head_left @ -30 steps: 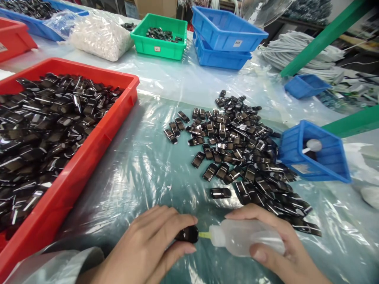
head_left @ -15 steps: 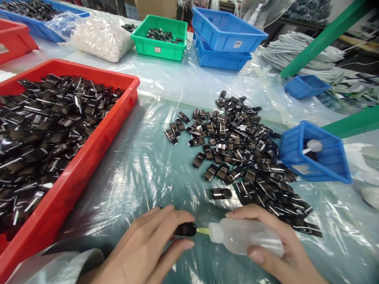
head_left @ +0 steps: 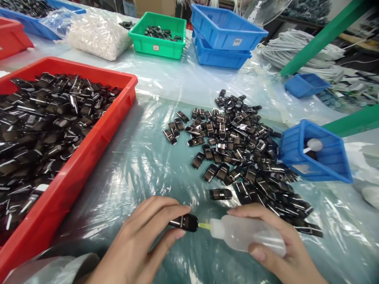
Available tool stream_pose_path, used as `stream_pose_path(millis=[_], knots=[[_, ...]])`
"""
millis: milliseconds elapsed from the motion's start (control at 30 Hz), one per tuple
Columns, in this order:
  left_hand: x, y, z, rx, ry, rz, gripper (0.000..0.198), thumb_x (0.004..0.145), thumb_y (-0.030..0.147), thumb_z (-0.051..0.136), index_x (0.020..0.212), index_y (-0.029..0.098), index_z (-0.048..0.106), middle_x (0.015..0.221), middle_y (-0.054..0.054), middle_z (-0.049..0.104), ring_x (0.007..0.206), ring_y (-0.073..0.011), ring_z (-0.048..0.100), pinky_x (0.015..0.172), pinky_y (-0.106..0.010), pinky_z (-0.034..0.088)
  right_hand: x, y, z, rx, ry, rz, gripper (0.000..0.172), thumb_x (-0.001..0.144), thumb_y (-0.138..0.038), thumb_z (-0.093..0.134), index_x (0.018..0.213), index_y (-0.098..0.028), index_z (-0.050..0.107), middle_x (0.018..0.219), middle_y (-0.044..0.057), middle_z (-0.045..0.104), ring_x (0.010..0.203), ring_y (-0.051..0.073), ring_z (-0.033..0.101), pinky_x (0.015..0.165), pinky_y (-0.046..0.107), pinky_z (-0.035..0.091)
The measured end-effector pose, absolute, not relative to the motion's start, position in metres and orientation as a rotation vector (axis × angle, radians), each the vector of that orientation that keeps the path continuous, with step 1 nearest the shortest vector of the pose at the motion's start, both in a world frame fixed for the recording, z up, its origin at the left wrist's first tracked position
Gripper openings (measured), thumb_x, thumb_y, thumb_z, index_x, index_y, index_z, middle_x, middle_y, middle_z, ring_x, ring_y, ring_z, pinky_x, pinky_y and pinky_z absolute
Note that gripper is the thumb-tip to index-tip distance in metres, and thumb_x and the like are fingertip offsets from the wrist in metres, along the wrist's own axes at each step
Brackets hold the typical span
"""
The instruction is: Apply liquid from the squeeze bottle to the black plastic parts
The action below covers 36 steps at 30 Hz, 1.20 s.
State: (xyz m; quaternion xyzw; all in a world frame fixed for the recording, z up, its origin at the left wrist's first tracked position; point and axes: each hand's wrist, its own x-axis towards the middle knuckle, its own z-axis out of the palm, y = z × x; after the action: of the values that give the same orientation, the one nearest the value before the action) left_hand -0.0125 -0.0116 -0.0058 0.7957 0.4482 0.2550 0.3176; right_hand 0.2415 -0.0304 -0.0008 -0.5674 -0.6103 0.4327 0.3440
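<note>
Here's the left hand [head_left: 139, 240], on the near side of the heap of black pieces [head_left: 239, 136], thumb and fingers pinching one glossy black piece [head_left: 188, 223] so its rounded end pokes out. And facing it, the right hand [head_left: 291, 250], also on the near side of the heap, fingers and thumb wrapped around a cloudy plastic bottle [head_left: 244, 233] lying almost level! The bottle's yellow tip [head_left: 204, 226] points straight at that rounded end, right up against it; whether they actually touch, I can't tell from where I stand. Just off the heap's near edge, between it and the hands, lies a loose black piece [head_left: 221, 194]. Look left of the heap: a big red tray [head_left: 99, 152], loaded with more dark glossy parts. Right beside the heap on its right, a small blue bin [head_left: 296, 152] tips its opening this way, a pale spoon-like thing [head_left: 314, 145] inside. Beyond the heap, further back and leftward, a green bin [head_left: 158, 48] holds small black bits, and a stuffed clear bag [head_left: 100, 37] sits next to it.
</note>
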Motion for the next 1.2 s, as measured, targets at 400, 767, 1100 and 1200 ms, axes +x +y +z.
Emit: stream_pose_path(millis=[400, 767, 1100, 1200], knots=[[-0.012, -0.011, -0.006, 2.047, 1.16, 0.691, 0.022, 0.093, 0.024, 0.052, 0.115, 0.029, 0.052, 0.107, 0.003, 0.062, 0.098, -0.0096, 0.061, 0.084, -0.017, 0.05, 0.251, -0.026, -0.005, -1.405, -1.735, 1.104, 0.027, 0.088, -0.053, 0.059, 0.106, -0.034, 0.064, 0.089, 0.0, 0.068, 0.07, 0.017, 0.066, 0.049, 0.018, 0.049], [-0.013, -0.01, -0.005, 2.037, 1.107, 0.698, 0.021, 0.091, 0.021, 0.055, 0.112, 0.025, 0.052, 0.1, 0.001, 0.063, 0.092, -0.0105, 0.061, 0.079, -0.018, 0.051, 0.248, -0.026, -0.002, -1.466, -1.739, 1.051, 0.029, 0.087, -0.059, 0.056, 0.104, -0.037, 0.063, 0.088, -0.002, 0.067, 0.07, 0.015, 0.065, 0.049, 0.017, 0.047], [-0.013, -0.011, -0.004, 2.053, 1.131, 0.686, 0.023, 0.092, 0.021, 0.055, 0.113, 0.027, 0.051, 0.102, 0.002, 0.062, 0.093, -0.0095, 0.061, 0.082, -0.017, 0.051, 0.253, -0.025, -0.005, -1.371, -1.82, 1.102, 0.028, 0.09, -0.054, 0.054, 0.11, -0.034, 0.059, 0.089, -0.001, 0.066, 0.07, 0.015, 0.064, 0.052, 0.017, 0.049], [-0.013, -0.01, -0.006, 2.062, 1.125, 0.678, 0.023, 0.092, 0.021, 0.054, 0.114, 0.028, 0.05, 0.103, 0.003, 0.062, 0.094, -0.0095, 0.061, 0.082, -0.018, 0.052, 0.251, -0.026, -0.004, -1.386, -1.794, 1.109, 0.029, 0.09, -0.055, 0.054, 0.109, -0.033, 0.059, 0.09, -0.001, 0.066, 0.071, 0.015, 0.064, 0.053, 0.018, 0.048]])
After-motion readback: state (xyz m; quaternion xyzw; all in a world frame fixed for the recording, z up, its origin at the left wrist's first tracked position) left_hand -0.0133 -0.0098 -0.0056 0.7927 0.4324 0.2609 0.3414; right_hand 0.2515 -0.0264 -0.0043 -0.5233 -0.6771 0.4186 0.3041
